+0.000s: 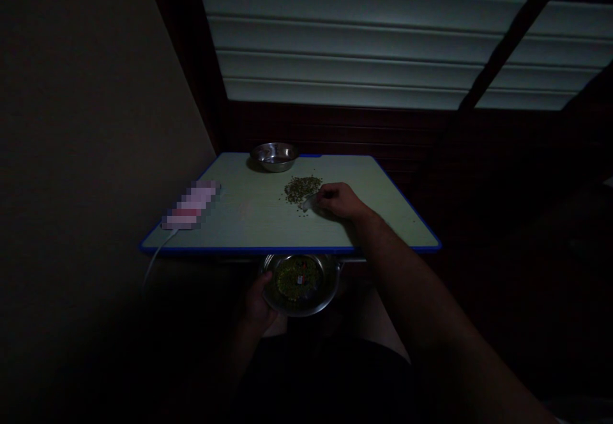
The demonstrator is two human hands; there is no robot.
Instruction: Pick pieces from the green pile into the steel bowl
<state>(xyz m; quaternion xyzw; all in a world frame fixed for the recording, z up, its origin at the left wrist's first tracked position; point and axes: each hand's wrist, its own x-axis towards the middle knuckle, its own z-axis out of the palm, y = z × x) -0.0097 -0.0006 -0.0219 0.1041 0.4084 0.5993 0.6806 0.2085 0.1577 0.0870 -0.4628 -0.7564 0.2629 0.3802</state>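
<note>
On the pale tabletop lies a loose pile of small greenish-brown beans or seeds [301,189], with stray ones around it. My right hand [339,200] is closed on a small pale spoon-like tool [308,204], whose tip touches the near right edge of the pile. Below the table's front edge, my left hand [260,299] grips the left rim of a steel bowl [306,313]. Green beans [290,280] cover the bottom of that bowl, and a small red and white spot shows among them; I cannot tell what it is.
A second steel bowl [274,157] stands at the back of the blue-edged table [249,226]. Near its left edge lies a blurred pink phone-like object [191,205] with a white cable [156,255] hanging off the front. A wall rises on the left; the room is dark.
</note>
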